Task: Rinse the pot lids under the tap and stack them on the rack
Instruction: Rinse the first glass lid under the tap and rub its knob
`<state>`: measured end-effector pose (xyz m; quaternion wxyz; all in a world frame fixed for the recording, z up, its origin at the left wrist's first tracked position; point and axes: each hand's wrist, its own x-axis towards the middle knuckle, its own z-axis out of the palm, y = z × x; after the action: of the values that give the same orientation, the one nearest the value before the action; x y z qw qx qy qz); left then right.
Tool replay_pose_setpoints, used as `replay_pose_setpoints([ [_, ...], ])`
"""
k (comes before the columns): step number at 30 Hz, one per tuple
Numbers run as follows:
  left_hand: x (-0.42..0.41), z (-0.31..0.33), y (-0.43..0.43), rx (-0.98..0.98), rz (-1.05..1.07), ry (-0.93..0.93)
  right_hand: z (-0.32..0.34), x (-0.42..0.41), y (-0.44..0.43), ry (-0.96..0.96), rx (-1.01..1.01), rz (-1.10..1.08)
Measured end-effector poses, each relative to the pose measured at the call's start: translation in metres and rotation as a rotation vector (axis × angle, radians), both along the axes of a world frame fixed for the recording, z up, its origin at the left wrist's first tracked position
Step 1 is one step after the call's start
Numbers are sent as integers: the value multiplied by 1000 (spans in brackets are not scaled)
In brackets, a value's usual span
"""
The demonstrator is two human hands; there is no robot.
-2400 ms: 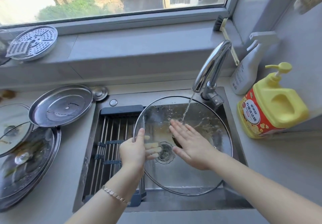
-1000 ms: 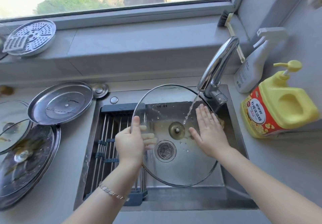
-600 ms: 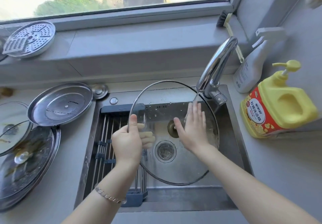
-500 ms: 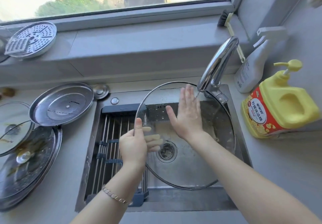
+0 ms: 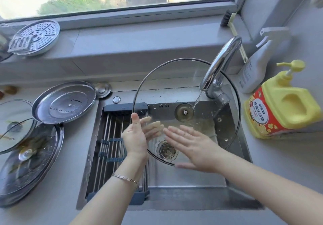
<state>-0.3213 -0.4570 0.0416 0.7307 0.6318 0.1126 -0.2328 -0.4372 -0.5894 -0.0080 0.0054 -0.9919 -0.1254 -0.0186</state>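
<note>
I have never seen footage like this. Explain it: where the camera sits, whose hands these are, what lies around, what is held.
No machine here: a person wears one wide camera on the head, so you look down at their two hands over a sink. The left hand pinches the rim of a glass lid, holding it tilted under the running tap. The right hand lies open and flat against its lower part. A rack spans the sink's left side. Left on the counter lie a metal lid and two other glass lids; at right stand a yellow soap bottle and a spray bottle.
</note>
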Motion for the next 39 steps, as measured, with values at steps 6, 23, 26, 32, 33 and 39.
replay_pose_setpoints([
  [6,-9,-6,-13,40,35,18,-3,17,45,13,120,-64],
  [23,-12,-63,48,221,-111,432,11,-38,-31,364,2013,-1227],
  [26,-15,-80,48,338,-258,585,28,-33,-34,392,1918,-1208],
  [32,-24,-49,5,615,-666,275,53,-26,-22,229,1092,-994],
  [33,-27,-31,-7,461,-634,318,57,-23,-19,200,929,-933],
  [39,-16,32,-65,45,-406,480,70,-3,16,231,353,-733],
])
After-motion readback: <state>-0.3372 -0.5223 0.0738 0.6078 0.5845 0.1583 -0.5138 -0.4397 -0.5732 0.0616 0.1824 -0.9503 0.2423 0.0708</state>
